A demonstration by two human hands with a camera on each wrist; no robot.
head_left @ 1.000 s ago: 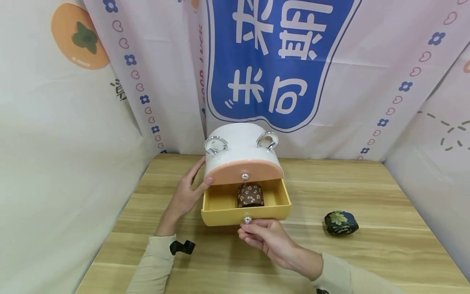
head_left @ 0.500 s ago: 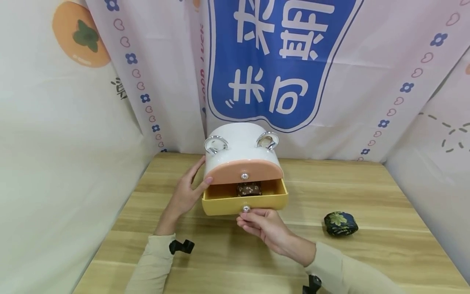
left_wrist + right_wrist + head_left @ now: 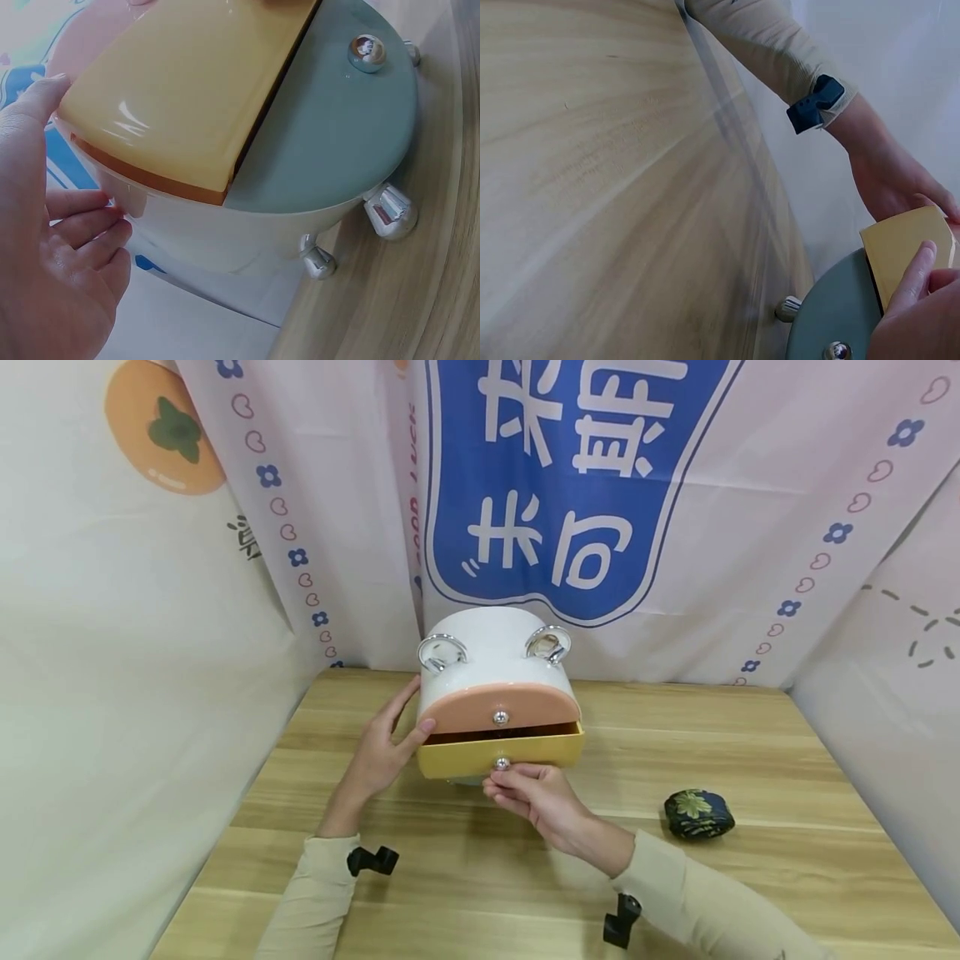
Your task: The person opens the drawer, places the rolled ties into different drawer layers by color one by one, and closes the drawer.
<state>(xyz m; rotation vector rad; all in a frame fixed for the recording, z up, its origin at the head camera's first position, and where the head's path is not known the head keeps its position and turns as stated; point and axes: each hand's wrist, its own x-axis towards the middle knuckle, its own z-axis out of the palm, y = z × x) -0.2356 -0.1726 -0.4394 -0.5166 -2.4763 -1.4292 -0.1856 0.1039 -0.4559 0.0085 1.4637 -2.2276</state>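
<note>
A small white cabinet (image 3: 487,643) with a rounded top stands at the back of the table. Its yellow middle drawer (image 3: 457,762) is pulled out a little, with a thin dark gap above its front. My right hand (image 3: 551,806) pinches the drawer's round silver knob (image 3: 502,763) from below. My left hand (image 3: 377,758) rests along the cabinet's left side, thumb on the front edge and fingers reaching back. Above the yellow drawer is a peach drawer (image 3: 468,706); below it, a grey-green drawer (image 3: 330,142) sits flush in the left wrist view. The yellow drawer's inside is hidden.
A dark rolled band (image 3: 699,814) with a leaf print lies on the wooden table (image 3: 787,877) to the right. Two silver rings (image 3: 549,644) stand up from the cabinet's top. Silver feet (image 3: 391,212) support it. A printed curtain (image 3: 712,635) hangs close behind.
My right hand has pushed the yellow drawer inward, away from me. The brown flowered roll inside has gone out of sight. My left hand has stayed on the cabinet's side.
</note>
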